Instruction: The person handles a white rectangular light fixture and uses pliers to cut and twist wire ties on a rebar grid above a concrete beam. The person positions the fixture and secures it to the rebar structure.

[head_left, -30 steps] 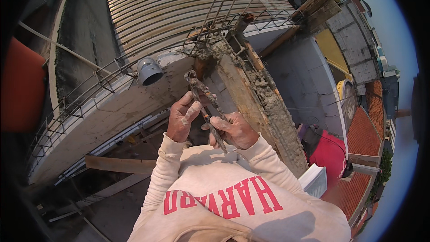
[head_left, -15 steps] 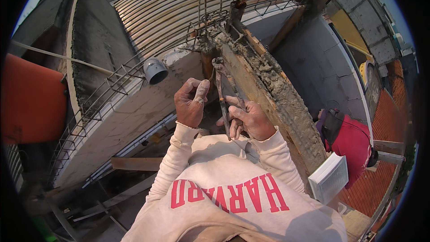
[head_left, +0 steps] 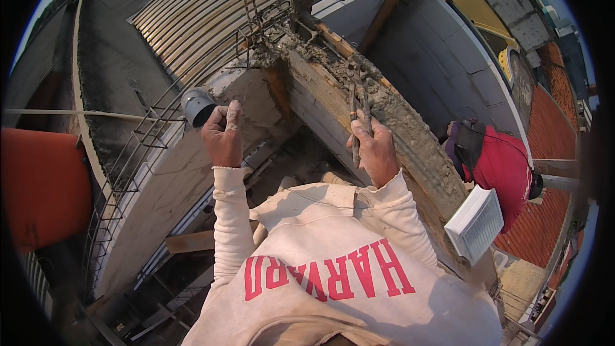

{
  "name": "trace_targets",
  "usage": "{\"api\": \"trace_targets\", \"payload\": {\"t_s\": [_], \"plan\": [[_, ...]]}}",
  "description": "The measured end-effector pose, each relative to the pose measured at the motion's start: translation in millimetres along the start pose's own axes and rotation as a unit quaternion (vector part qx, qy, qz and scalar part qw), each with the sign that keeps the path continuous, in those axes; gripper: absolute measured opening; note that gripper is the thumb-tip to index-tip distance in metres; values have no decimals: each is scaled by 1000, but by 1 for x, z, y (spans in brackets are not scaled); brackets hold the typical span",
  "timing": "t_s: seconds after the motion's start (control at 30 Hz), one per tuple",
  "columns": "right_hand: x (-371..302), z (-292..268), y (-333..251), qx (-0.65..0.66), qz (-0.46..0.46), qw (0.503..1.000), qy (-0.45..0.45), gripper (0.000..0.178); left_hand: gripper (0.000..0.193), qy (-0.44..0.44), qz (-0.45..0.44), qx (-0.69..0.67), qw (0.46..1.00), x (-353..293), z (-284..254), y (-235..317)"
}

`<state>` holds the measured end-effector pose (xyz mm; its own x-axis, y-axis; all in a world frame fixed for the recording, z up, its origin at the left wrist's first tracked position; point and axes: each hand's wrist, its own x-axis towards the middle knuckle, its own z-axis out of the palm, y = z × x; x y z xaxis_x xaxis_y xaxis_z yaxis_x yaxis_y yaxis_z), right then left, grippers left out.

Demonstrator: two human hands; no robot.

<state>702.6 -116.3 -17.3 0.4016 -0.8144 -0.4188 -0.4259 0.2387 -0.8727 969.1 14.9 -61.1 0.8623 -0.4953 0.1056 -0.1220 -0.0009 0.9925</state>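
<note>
Since the earlier frame, both hands are drawing apart: the left hand (head_left: 222, 134) is lifting away to the left, while the right hand (head_left: 375, 150) is carrying the pincers (head_left: 355, 115) over toward the concrete beam (head_left: 384, 112). Right-hand fingers are wrapping closed around the two handles, with the tool standing upright and its head pointing up along the beam's rough top. Left-hand fingers are curling into a loose fist with the thumb raised; whether a thin wire is pinched there cannot be told. That hand is hovering just beside the open end of a grey pipe (head_left: 197, 106) and near the rebar cage (head_left: 138, 147) running along the ledge. A white vent grille (head_left: 475, 223) is resting at the beam's lower end, and a person in a red top (head_left: 503, 166) is working below, well apart.

Judgement: tying work on the reinforcement appears to be in hand, between ties. Any further tie would be calling for the tool head brought squarely onto a bar crossing, with the free hand steadying the wire.
</note>
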Motion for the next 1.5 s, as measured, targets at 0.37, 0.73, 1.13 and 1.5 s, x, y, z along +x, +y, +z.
{"api": "trace_targets", "payload": {"t_s": [0.37, 0.73, 1.13, 1.5], "plan": [[46, -12, -12, -480, -37, 852, 206, 52, 28, -51, -175, -77, 980, -39, -23, -31], [35, 85, -29, -77, -355, 931, 29, 35, 23, -122, -88, -169, 974, -24, 22, 14], [59, 133, -21, 117, -204, 972, 7, 24, 30, -95, -148, -162, 971, -28, 37, -16], [63, 134, -10, 361, 0, 907, -219, 22, 18, -109, -108, -123, 980, 13, 57, -9]]}}
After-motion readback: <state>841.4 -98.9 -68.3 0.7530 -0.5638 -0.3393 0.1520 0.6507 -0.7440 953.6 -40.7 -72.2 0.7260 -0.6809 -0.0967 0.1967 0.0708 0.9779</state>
